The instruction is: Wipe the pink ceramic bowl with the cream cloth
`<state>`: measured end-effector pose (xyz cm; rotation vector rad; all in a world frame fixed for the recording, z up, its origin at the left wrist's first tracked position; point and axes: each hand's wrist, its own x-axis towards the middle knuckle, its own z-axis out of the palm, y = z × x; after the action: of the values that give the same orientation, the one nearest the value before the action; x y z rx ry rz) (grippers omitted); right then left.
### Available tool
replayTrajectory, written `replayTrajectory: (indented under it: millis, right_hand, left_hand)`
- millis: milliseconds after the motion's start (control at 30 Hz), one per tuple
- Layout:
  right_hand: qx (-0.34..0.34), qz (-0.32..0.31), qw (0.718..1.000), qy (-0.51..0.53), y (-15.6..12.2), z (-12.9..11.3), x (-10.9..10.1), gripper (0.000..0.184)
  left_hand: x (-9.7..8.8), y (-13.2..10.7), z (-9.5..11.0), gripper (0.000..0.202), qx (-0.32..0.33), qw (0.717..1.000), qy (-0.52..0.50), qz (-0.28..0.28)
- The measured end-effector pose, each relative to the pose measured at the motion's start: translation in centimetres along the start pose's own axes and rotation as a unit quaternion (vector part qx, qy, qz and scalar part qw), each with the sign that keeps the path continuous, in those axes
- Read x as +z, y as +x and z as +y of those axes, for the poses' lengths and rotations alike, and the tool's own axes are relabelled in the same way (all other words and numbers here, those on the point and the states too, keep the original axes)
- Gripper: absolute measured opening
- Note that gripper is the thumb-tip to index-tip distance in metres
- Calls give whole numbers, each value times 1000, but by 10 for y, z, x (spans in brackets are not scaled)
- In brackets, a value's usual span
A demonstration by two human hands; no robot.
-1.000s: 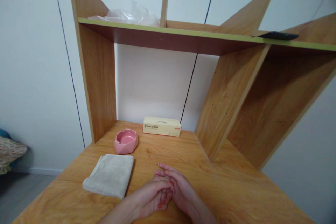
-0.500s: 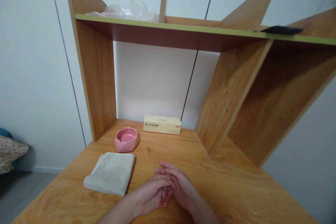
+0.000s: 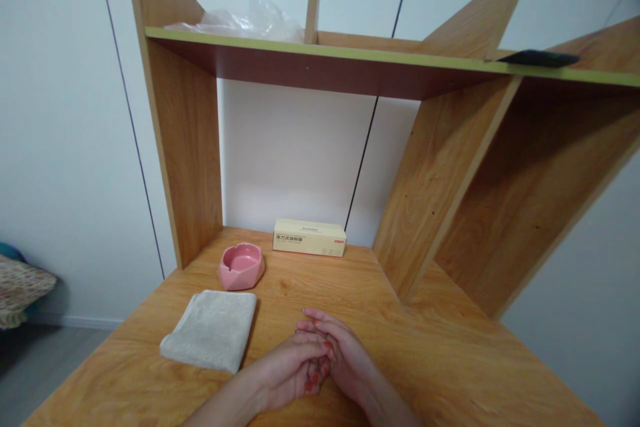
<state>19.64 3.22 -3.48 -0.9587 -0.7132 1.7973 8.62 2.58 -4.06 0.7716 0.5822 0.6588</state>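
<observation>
Both my hands rest together on the wooden desk (image 3: 450,360) near its front edge. My left hand (image 3: 287,373) lies with its fingers curled in, red nails showing, tucked against my right hand and holding nothing. My right hand (image 3: 345,353) lies beside it with its fingers stretched out flat, pointing left over the left fingertips, also empty. A folded grey-white cloth (image 3: 213,338) lies just left of my hands. Behind the cloth stands a pink ashtray (image 3: 241,266). A long cream box (image 3: 309,237) lies at the back against the wall.
A wooden hutch rises over the desk, with a left side panel (image 3: 187,167) and slanted dividers (image 3: 440,180) on the right. Its upper shelf (image 3: 350,57) carries crumpled clear plastic (image 3: 250,20) and a flat black object (image 3: 540,58). A patterned cushion (image 3: 20,287) lies far left.
Only the camera has shifted slightly; my hands stay together in the same place on the desk.
</observation>
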Motion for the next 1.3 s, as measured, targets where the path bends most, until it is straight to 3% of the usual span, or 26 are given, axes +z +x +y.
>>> replayTrajectory:
  millis: [300, 500, 733, 1300]
  right_hand:
    - [-3, -3, 1000, -2, 1, 1, -1, 32]
    - [6, 3, 1000, -7, 1, 1, 0, 33]
    - [3, 7, 1000, 0, 0, 1, 0, 30]
    - [6, 7, 1000, -2, -1, 0, 2, 31]
  left_hand:
    - [1, -2, 1, 17, -10, 1000, -4, 11]
    - [-1, 1, 1, 18, -2, 1000, 14, -13]
    - [4, -2, 1, 14, -4, 1000, -8, 12]
    - [-2, 2, 0, 14, -11, 1000, 1, -9]
